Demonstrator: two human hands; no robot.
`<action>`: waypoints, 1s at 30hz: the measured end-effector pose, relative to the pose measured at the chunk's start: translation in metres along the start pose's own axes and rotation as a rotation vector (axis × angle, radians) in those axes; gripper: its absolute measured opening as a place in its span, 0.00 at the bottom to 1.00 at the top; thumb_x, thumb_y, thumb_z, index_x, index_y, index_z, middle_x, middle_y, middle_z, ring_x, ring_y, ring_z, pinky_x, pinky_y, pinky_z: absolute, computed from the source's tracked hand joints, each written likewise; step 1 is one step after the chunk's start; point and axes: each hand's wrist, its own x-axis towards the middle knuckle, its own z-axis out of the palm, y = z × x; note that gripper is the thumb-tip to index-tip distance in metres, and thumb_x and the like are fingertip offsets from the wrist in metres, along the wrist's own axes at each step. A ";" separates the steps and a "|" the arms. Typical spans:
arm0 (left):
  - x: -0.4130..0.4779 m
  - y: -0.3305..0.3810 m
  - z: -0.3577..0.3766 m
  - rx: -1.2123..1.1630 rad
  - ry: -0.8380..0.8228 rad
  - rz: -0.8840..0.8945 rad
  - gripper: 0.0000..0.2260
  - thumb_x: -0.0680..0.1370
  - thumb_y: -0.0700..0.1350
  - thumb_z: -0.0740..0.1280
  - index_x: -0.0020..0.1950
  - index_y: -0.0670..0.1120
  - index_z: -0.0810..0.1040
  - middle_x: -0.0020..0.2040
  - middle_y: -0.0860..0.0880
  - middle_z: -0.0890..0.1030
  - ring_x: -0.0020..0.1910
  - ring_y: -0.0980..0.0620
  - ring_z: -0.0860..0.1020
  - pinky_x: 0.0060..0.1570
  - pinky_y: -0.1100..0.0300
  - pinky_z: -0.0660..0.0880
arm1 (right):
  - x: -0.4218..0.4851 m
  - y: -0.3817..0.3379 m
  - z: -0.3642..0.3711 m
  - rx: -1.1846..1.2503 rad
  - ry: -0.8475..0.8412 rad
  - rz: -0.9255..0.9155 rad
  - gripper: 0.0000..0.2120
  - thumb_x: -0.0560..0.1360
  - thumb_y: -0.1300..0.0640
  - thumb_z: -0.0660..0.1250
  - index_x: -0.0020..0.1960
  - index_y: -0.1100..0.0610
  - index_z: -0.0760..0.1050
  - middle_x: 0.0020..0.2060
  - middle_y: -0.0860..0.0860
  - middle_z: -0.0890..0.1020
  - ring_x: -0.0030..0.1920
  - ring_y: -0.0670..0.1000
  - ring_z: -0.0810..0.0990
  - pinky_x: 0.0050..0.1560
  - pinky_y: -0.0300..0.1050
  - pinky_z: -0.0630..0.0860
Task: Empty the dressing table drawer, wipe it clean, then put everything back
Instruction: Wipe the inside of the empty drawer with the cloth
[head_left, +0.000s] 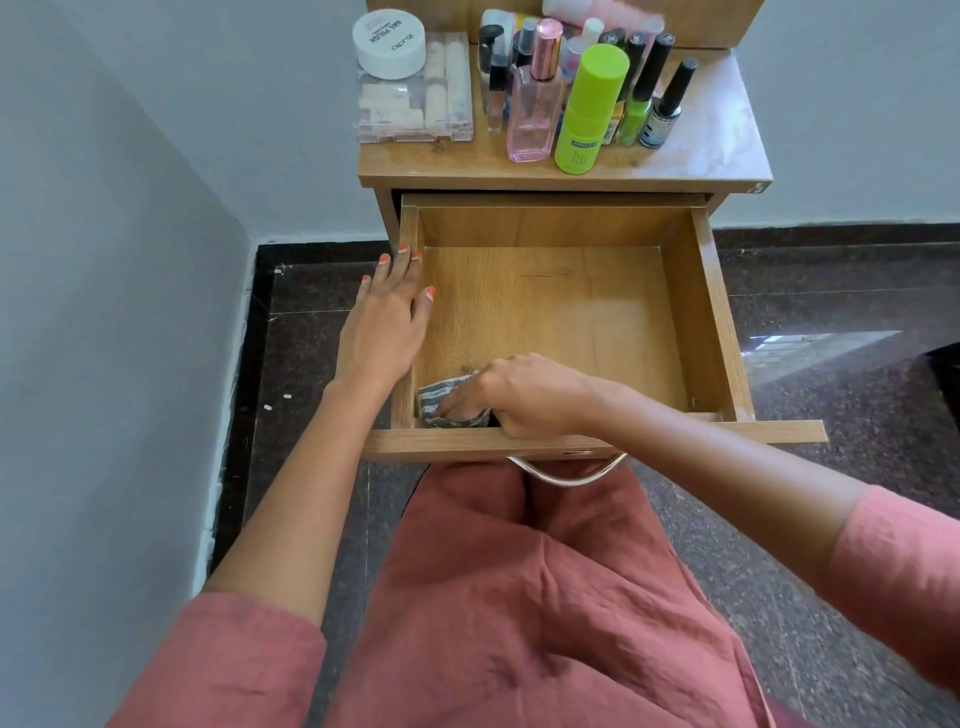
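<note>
Pressing a grey striped cloth (441, 397) into the pulled-out wooden drawer (719, 312) at 7 o'clock, the right hand (511, 397) grips it — the left hand (387, 317), fingers spread, rests on the 9 o'clock wall.

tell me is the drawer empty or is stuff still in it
Empty of its items: the drawer shows bare wood, holding only the cloth under the right hand; the cosmetics stand on top.
</note>
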 end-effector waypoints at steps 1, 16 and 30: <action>0.000 0.000 0.000 -0.005 0.000 -0.003 0.21 0.82 0.47 0.50 0.74 0.44 0.56 0.77 0.48 0.52 0.76 0.49 0.49 0.73 0.53 0.49 | 0.004 -0.001 -0.002 -0.003 -0.017 -0.009 0.30 0.66 0.70 0.54 0.61 0.47 0.74 0.62 0.48 0.78 0.61 0.55 0.76 0.52 0.53 0.77; -0.002 0.013 -0.002 -0.099 0.048 -0.040 0.20 0.82 0.45 0.50 0.74 0.42 0.57 0.76 0.47 0.54 0.76 0.49 0.51 0.73 0.54 0.51 | -0.018 0.025 -0.017 0.228 -0.023 0.058 0.26 0.64 0.75 0.56 0.53 0.56 0.81 0.58 0.49 0.80 0.58 0.52 0.78 0.52 0.51 0.77; -0.015 0.072 0.027 -1.237 -0.158 -0.438 0.22 0.81 0.54 0.50 0.63 0.40 0.71 0.55 0.46 0.78 0.54 0.52 0.76 0.57 0.60 0.73 | -0.064 0.051 -0.036 1.327 0.644 0.459 0.17 0.72 0.74 0.58 0.48 0.56 0.79 0.39 0.51 0.84 0.40 0.48 0.84 0.42 0.40 0.81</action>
